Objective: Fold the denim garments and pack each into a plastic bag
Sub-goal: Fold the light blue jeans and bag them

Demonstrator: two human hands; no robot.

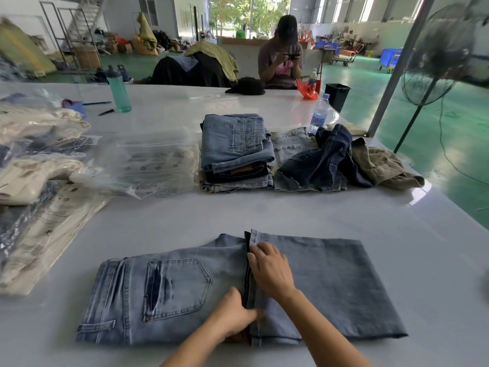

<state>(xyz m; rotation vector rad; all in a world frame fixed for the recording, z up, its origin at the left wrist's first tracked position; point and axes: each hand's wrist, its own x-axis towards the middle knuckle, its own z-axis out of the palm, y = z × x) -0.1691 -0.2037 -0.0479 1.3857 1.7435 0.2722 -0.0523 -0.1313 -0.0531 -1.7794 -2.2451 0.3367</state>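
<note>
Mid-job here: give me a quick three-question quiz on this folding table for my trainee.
1. True or false: the light blue jeans with the back pocket showing already sit inside a clear plastic bag.
2. Which lies farther from the person: A) the stack of folded denim garments or B) the jeans being folded?
3. Fill in: the right hand rests on the folded-over ____ hem, near the left hand.

Key: 1 false; 2 A; 3 leg.

Jeans (185,295) on table (291,213) nearest, folded stack (235,152) behind, bags (148,165) left of stack
</note>
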